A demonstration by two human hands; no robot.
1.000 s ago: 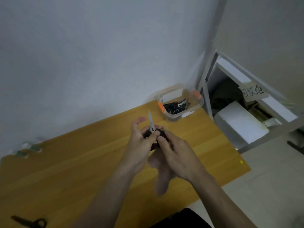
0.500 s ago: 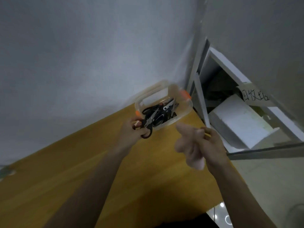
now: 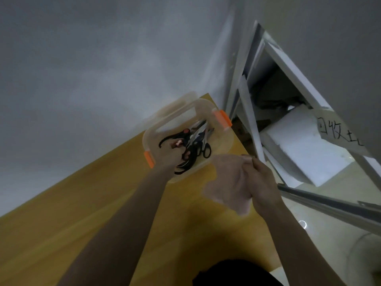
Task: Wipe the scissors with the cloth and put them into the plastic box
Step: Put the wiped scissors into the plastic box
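Clear plastic box point(image 3: 223, 141) with bright orange clips point(image 3: 222, 119). Black-handled scissors point(image 3: 198, 149) with silvery blades inside. Pale pinkish-white cloth point(image 3: 226, 182). Honey-yellow wood-grain surface point(image 3: 82, 203). Plain grey-white wall point(image 3: 103, 69). White foam block point(image 3: 305, 145) beside a white frame point(image 3: 249, 120). Black handwritten characters on a pale label point(image 3: 338, 131).

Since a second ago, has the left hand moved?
Yes. The left hand went from above the wooden table into the plastic box, holding scissors.

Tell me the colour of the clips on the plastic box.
Orange, on the clear plastic box; the head view shows both clips.
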